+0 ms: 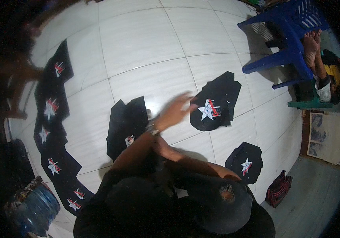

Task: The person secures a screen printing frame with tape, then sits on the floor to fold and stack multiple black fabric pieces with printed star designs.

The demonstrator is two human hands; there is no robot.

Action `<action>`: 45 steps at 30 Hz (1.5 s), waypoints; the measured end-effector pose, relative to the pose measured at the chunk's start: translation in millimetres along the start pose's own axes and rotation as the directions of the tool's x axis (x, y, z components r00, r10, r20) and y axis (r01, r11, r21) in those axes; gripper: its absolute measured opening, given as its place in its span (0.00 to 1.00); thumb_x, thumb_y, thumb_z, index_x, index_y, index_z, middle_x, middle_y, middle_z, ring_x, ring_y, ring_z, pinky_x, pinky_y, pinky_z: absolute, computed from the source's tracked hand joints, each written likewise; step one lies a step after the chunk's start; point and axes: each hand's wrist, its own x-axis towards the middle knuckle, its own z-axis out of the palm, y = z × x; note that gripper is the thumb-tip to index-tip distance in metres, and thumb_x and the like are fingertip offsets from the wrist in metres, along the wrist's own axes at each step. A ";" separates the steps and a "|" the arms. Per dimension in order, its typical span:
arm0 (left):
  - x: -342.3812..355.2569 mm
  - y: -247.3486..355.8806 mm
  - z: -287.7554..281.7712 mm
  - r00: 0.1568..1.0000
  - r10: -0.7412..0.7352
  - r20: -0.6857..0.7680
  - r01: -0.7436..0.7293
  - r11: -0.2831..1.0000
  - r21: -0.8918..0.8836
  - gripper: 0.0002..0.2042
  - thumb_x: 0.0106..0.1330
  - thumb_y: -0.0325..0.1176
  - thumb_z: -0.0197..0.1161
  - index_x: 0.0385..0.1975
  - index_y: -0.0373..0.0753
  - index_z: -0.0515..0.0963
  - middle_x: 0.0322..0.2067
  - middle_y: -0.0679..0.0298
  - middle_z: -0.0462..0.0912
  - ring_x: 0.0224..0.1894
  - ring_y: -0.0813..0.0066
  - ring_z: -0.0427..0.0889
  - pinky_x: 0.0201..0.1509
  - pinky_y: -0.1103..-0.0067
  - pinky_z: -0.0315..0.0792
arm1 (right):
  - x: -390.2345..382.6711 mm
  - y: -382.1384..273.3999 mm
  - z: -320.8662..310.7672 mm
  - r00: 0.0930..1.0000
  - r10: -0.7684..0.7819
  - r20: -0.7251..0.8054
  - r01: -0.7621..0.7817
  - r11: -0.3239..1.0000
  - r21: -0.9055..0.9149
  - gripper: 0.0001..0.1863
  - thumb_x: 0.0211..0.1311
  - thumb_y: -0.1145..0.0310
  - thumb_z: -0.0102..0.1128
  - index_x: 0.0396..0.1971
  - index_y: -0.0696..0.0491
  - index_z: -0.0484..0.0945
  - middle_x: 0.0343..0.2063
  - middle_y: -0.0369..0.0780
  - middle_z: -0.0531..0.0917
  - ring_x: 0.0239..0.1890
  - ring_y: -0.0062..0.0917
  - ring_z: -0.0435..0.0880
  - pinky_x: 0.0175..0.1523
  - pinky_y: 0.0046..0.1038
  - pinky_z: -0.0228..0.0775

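Note:
My left hand (176, 112), blurred by motion and with a band at its wrist, reaches over the tiles with fingers stretched and apart. Its fingertips come to the left edge of a black cut fabric piece (222, 89) printed with a white star and red marks. I see nothing held in it. Close under the left wrist is my right hand (163, 149), its fingers mostly hidden by the left forearm. Left of my hands lies another black printed piece (126, 119), partly covered by my left arm. A third printed black piece (244, 158) rests to the right.
A row of overlapping black printed pieces (52, 93) curves along the left. A blue plastic chair (271, 59) stands at the upper right, with another person's bare feet (311, 49) by it. A large clear bottle (37, 208) is at lower left, a dark red striped cloth (279, 189) at lower right.

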 end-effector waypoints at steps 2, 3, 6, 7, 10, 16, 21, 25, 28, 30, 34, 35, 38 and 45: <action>-35.5 -51.5 -75.1 0.943 -0.047 -0.328 0.086 0.991 0.104 0.19 0.71 0.40 0.59 0.57 0.39 0.75 0.61 0.49 0.73 0.66 0.49 0.69 0.69 0.61 0.64 | 5.8 -10.8 -5.2 0.992 -0.079 -0.099 0.090 0.990 0.109 0.22 0.70 0.71 0.57 0.61 0.60 0.69 0.56 0.51 0.79 0.61 0.38 0.76 0.66 0.36 0.66; -54.9 -76.4 -122.6 0.883 -0.115 -0.455 0.237 0.946 0.221 0.22 0.70 0.38 0.60 0.60 0.35 0.72 0.63 0.46 0.71 0.68 0.48 0.67 0.71 0.61 0.62 | 13.5 2.3 -0.6 0.970 -0.149 -0.193 0.181 0.970 0.161 0.22 0.70 0.71 0.57 0.61 0.60 0.69 0.56 0.51 0.79 0.61 0.38 0.76 0.65 0.36 0.66; -121.1 -161.7 -279.9 0.678 -0.103 -0.727 0.658 0.525 0.540 0.37 0.69 0.44 0.62 0.68 0.23 0.58 0.69 0.39 0.61 0.73 0.46 0.59 0.76 0.64 0.53 | 49.9 20.5 21.6 0.937 -0.239 -0.255 0.216 0.970 -0.114 0.24 0.67 0.70 0.61 0.60 0.61 0.68 0.51 0.52 0.81 0.55 0.37 0.81 0.59 0.36 0.71; -128.7 -160.5 -307.6 0.701 0.019 -0.713 0.604 0.515 0.608 0.40 0.67 0.48 0.64 0.68 0.22 0.57 0.71 0.39 0.57 0.73 0.42 0.56 0.77 0.61 0.51 | 51.3 23.5 26.6 0.922 -0.273 -0.273 0.244 0.960 -0.136 0.24 0.67 0.69 0.61 0.60 0.61 0.68 0.50 0.52 0.82 0.54 0.38 0.82 0.58 0.36 0.72; -176.9 -185.2 -355.5 0.767 -0.254 -0.590 0.642 0.265 0.720 0.35 0.71 0.52 0.58 0.68 0.31 0.63 0.67 0.44 0.66 0.69 0.46 0.63 0.73 0.58 0.55 | 51.0 13.8 23.6 0.924 -0.279 -0.263 0.231 0.952 -0.200 0.26 0.67 0.66 0.61 0.61 0.61 0.67 0.49 0.53 0.83 0.53 0.42 0.82 0.56 0.38 0.73; -179.4 -200.9 -356.9 0.728 -0.210 -0.653 0.681 0.328 0.655 0.28 0.72 0.48 0.58 0.62 0.32 0.71 0.60 0.43 0.74 0.62 0.44 0.72 0.68 0.58 0.63 | 58.7 31.8 23.3 0.917 -0.326 -0.229 0.285 0.939 -0.195 0.27 0.69 0.64 0.60 0.62 0.61 0.66 0.53 0.55 0.80 0.58 0.43 0.79 0.61 0.39 0.68; -208.7 -205.8 -345.0 0.688 -0.093 -0.719 0.725 0.124 0.678 0.25 0.73 0.40 0.57 0.59 0.23 0.71 0.60 0.35 0.71 0.63 0.39 0.70 0.69 0.59 0.63 | 65.9 60.9 26.8 0.955 -0.224 -0.196 0.172 0.952 -0.252 0.28 0.69 0.62 0.59 0.63 0.62 0.65 0.56 0.56 0.76 0.61 0.45 0.75 0.64 0.40 0.65; -225.1 -216.7 -361.2 0.781 -0.209 -0.589 0.620 0.152 0.769 0.17 0.71 0.36 0.57 0.50 0.29 0.78 0.48 0.42 0.81 0.51 0.44 0.80 0.54 0.63 0.75 | 64.9 57.2 27.7 0.960 -0.194 -0.203 0.136 0.954 -0.268 0.29 0.70 0.60 0.59 0.63 0.62 0.65 0.57 0.56 0.76 0.61 0.45 0.75 0.64 0.40 0.66; -228.7 -207.5 -373.5 0.770 -0.213 -0.602 0.638 0.212 0.740 0.12 0.70 0.34 0.57 0.46 0.32 0.79 0.42 0.46 0.83 0.44 0.46 0.82 0.48 0.63 0.76 | 65.5 43.7 24.1 0.964 -0.198 -0.176 0.156 0.962 -0.226 0.30 0.69 0.59 0.61 0.63 0.62 0.65 0.57 0.56 0.76 0.60 0.44 0.75 0.64 0.40 0.65; -193.9 -139.0 -344.7 0.779 -0.194 -0.596 0.627 0.224 0.746 0.10 0.69 0.32 0.57 0.44 0.34 0.79 0.38 0.48 0.84 0.40 0.48 0.83 0.44 0.63 0.76 | 62.9 30.6 19.7 0.972 -0.164 -0.167 0.139 0.978 -0.156 0.31 0.70 0.57 0.60 0.63 0.61 0.66 0.57 0.54 0.77 0.60 0.42 0.76 0.64 0.38 0.65; -163.8 -46.2 -214.4 0.823 -0.411 -0.392 0.530 0.804 0.269 0.11 0.68 0.33 0.60 0.47 0.36 0.80 0.40 0.49 0.85 0.40 0.51 0.85 0.46 0.63 0.77 | 34.2 -28.8 13.3 0.997 -0.056 -0.056 0.077 0.843 0.532 0.31 0.72 0.50 0.55 0.63 0.59 0.69 0.55 0.47 0.79 0.57 0.33 0.78 0.63 0.34 0.68; -174.4 -61.5 -188.3 0.786 -0.571 -0.237 0.619 0.731 0.289 0.15 0.69 0.37 0.62 0.51 0.38 0.79 0.48 0.48 0.83 0.51 0.49 0.82 0.56 0.62 0.73 | 39.9 -28.5 10.9 0.999 -0.032 -0.011 0.032 0.788 0.615 0.31 0.74 0.47 0.51 0.63 0.58 0.70 0.55 0.44 0.79 0.56 0.30 0.78 0.62 0.33 0.68; -196.4 -46.2 -124.4 0.936 -0.337 -0.103 0.314 0.667 0.675 0.23 0.68 0.38 0.63 0.62 0.40 0.73 0.67 0.48 0.67 0.71 0.46 0.60 0.72 0.58 0.57 | 49.5 -21.7 -0.6 0.991 0.048 0.122 -0.119 0.713 0.691 0.30 0.75 0.46 0.49 0.62 0.57 0.71 0.56 0.42 0.79 0.58 0.26 0.77 0.64 0.31 0.67; -261.4 -69.1 -219.6 0.869 -0.289 -0.402 0.481 0.687 0.545 0.29 0.68 0.35 0.62 0.68 0.34 0.65 0.71 0.45 0.61 0.74 0.47 0.55 0.77 0.59 0.47 | 69.1 24.2 7.3 0.976 -0.123 -0.181 0.091 0.981 -0.174 0.27 0.71 0.61 0.59 0.63 0.60 0.66 0.57 0.49 0.77 0.60 0.35 0.76 0.65 0.36 0.66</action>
